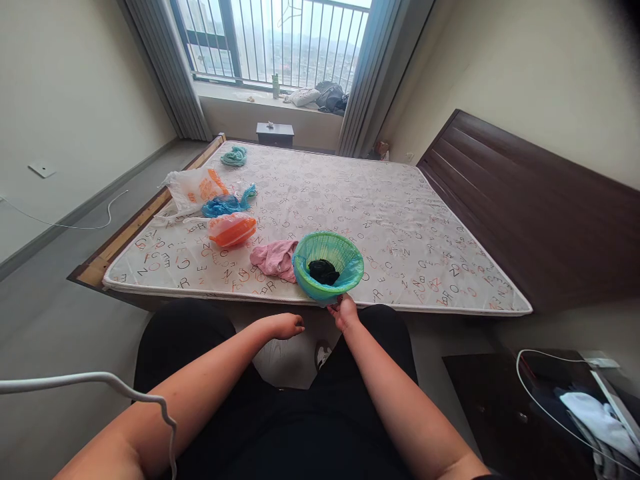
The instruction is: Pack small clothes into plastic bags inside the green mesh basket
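A green waste basket point(305, 257) with a blue-green liner bag stands near the mattress's front edge, tilted a little towards me. Something black and crumpled point(324, 272) lies inside it. Below its near side, my right hand point(345, 313) grips it low down, fingers partly hidden under it. My left hand point(286, 327) hangs in front of the mattress edge, apart from the basket. Its fingers are curled in and nothing shows in them. A pink cloth point(275, 259) lies against the basket's left side. Left of that is an orange-and-white plastic bag point(233, 229).
On the letter-printed mattress point(400, 227) also lie a blue plastic bag point(220, 205), a white-and-orange bag point(195, 189) and a teal bundle point(234, 157). A dark headboard point(525, 180) rises at right. A white cable point(100, 379) crosses my left arm. A dark cabinet point(480, 393) stands lower right.
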### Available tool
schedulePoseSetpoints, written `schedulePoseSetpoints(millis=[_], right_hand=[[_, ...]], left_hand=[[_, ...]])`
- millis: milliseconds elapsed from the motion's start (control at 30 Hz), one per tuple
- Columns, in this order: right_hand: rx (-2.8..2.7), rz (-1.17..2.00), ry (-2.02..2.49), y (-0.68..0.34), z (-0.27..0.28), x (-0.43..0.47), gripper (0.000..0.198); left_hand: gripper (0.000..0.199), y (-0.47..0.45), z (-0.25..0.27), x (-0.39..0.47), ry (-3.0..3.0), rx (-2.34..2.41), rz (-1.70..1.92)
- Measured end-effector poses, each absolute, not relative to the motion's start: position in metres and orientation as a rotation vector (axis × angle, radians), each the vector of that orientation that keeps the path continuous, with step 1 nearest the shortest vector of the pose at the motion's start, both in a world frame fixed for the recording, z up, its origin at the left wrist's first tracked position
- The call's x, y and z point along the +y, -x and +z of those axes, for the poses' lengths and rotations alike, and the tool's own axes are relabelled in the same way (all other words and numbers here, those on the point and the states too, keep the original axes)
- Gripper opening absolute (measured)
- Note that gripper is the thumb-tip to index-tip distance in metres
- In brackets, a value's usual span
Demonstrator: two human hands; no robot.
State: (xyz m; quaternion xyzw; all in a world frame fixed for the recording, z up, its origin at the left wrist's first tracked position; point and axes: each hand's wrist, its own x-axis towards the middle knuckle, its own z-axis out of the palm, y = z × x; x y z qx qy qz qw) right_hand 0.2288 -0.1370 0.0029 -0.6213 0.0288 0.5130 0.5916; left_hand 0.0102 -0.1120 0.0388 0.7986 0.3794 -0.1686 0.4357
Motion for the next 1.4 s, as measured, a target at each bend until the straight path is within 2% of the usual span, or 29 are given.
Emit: schedulePoseSetpoints(millis=[633,1133,1400], right_hand=[[0.026,1.203,1.449,-0.23,-0.003,-0.137,0.007],[0.016,1.182,1.447,-0.231,-0.004,-0.137,0.01],[-0.033,1.157,1.43,-0.231,0.0,-0.139,0.012]], left_hand=[[0.032,-0.008,0.028,-0.112,-1.978,0.945,-0.373],[0.041,-0.011,0.039,-0.113,-2.019,0.926,-0.498],[0.031,-0.01,0.035,-0.113,-1.971,0.96,-0.401]])
